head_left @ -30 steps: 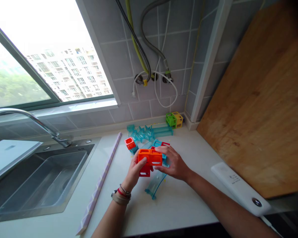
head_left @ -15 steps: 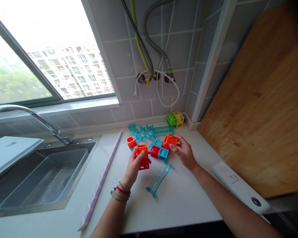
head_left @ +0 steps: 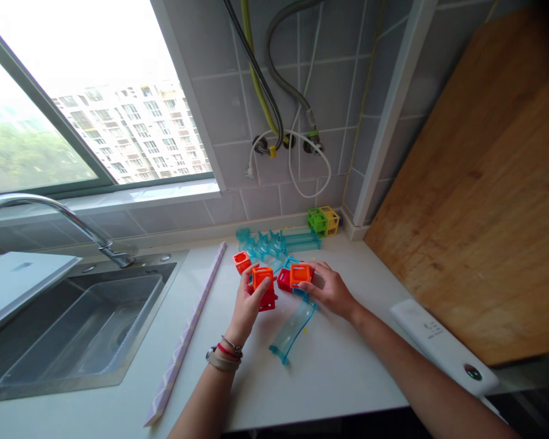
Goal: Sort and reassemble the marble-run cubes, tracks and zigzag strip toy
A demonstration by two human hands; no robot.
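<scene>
"2 hands in view: what has each got?"

"The left hand (head_left: pixel 247 300) is clamped on a 2-block piece (head_left: pixel 269 296), orange and red, thumb pressed on it. The right hand (head_left: pixel 333 291) pinches an orange block (head_left: pixel 301 275) between thumb and fingers."

"How do they lie to each other?"

"The orange block is just to the right of the 2-block piece, a small gap between. The piece's long axis runs roughly near to far: orange at the far end, red nearer the body. Each thing is in its own hand's grip, so neither hand needs to cross over."

"Does the orange block touch the red block (head_left: pixel 283 280) behind it?"

"I can't tell; they overlap from up here."

"And the edges?"

"Behind are teal track parts (head_left: pixel 269 244); a loose orange-red block (head_left: pixel 241 261) is near the left fingers. Nearer the body lies a teal chute (head_left: pixel 293 332), then white counter (head_left: pixel 338 378) down to its front edge. A purple strip (head_left: pixel 187 335) bounds the left, a white device (head_left: pixel 443 347) the right."
</scene>
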